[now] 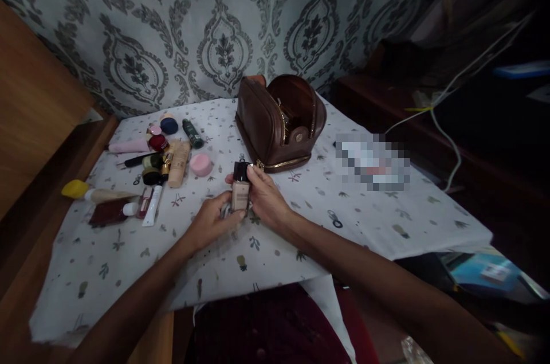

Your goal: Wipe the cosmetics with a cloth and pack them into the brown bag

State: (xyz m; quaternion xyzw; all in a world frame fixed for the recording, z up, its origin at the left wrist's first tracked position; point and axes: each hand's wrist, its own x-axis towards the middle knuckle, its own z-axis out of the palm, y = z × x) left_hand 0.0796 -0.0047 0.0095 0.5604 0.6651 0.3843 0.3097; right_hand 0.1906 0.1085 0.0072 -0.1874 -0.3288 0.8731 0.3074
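Held upright over the table is a foundation bottle [240,196] with beige contents and a black cap. My left hand [213,216] is closed around the lower part of the bottle, thumb in front. At the cap, my right hand [267,195] grips from the right side with thumb and fingers. Just behind the hands stands a brown leather toiletry bag [264,123], unzipped at its right end; what lies inside is mostly in shadow. Left of the hands sits a round pink container [201,165], close to a beige squeeze tube [179,164].
Several cosmetics cluster on the left, among them a dark green bottle [193,133], a white tube [152,206], a dark red bottle [110,212] and a yellow-capped tube [97,194]. A patterned cloth [365,226] covers the table. A blurred-out item [373,163] lies right; a pale cable [447,94] hangs beyond.
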